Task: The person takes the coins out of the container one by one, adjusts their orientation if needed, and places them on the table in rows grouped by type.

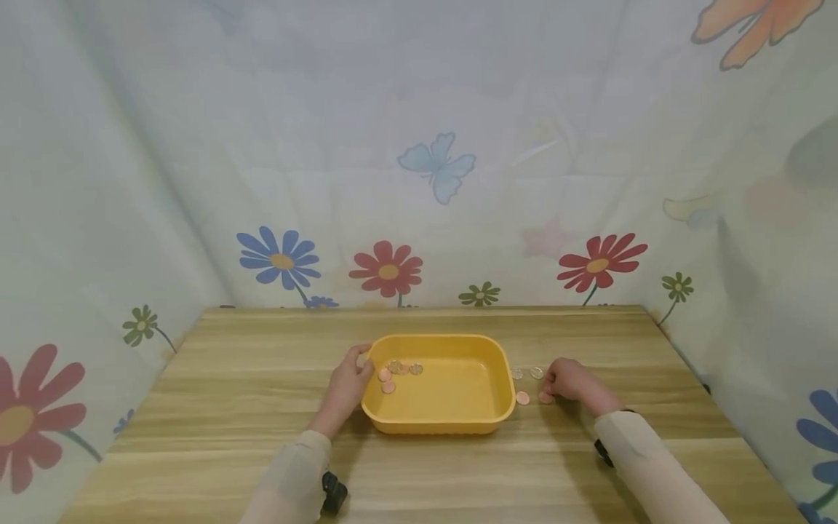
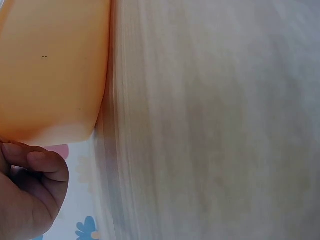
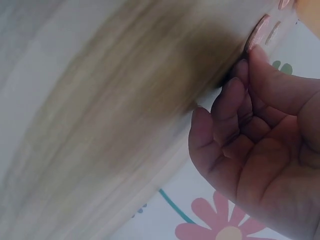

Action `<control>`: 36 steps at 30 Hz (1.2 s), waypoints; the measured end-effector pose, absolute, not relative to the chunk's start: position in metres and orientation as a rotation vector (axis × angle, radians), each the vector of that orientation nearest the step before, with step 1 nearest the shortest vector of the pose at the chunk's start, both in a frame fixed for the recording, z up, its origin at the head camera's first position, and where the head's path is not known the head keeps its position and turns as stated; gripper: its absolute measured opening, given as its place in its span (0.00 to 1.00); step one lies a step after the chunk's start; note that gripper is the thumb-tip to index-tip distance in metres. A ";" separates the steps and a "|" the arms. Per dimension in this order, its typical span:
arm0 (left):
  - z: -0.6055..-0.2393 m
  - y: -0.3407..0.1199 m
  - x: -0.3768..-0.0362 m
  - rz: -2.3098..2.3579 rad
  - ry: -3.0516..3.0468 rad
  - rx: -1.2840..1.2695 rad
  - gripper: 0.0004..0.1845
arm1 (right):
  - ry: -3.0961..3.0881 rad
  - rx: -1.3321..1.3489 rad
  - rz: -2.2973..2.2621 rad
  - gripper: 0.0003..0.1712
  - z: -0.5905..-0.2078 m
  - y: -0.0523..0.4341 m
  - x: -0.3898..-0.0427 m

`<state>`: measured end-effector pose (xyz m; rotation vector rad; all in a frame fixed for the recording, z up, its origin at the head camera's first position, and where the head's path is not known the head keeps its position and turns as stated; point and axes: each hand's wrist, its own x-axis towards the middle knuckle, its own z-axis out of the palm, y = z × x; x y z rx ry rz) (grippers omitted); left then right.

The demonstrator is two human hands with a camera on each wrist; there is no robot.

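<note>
At the far left, a printed cloth (image 1: 59,218) with a large red flower (image 1: 22,422) hangs beside the wood-grain table (image 1: 229,407). A pale sleeve (image 1: 281,473) with a black device (image 1: 334,493) at its cuff leads up to the left hand (image 1: 347,382), whose fingers are bent and grip the left end of the yellow tray (image 1: 432,427). In the left wrist view, 2 tiny dark dots mark the tray's wall. The tray sits at mid-table; near its left wall, inside, lie 3 copper coins (image 1: 388,387) and 2 silver coins (image 1: 395,366). Just right of the tray, on the table, 2 more silver coins (image 1: 537,372) lie behind 1 loose copper coin (image 1: 522,398). Farther right, the right hand (image 1: 571,380) pinches another copper coin (image 1: 546,398) between thumb and finger, its other fingers curled; whether that coin is off the table I cannot tell. Any lettering on the coins is too small to read. Behind the right hand comes the right sleeve (image 1: 655,466), and at the far right, blue petals (image 1: 818,437) on the cloth.
</note>
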<state>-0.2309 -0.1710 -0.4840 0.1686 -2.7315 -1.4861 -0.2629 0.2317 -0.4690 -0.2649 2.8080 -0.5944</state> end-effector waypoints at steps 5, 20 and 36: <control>-0.483 -0.170 -0.231 -1.487 -2.721 0.163 0.25 | 2.818 -0.287 -0.599 0.18 -0.470 0.233 -0.264; -0.483 -0.172 -0.232 -1.491 -2.722 0.167 0.25 | 2.799 -0.373 -0.642 0.19 -0.465 0.236 -0.263; -0.485 -0.172 -0.231 -1.507 -2.721 0.161 0.25 | 2.679 -0.331 -0.841 0.11 -0.432 0.245 -0.269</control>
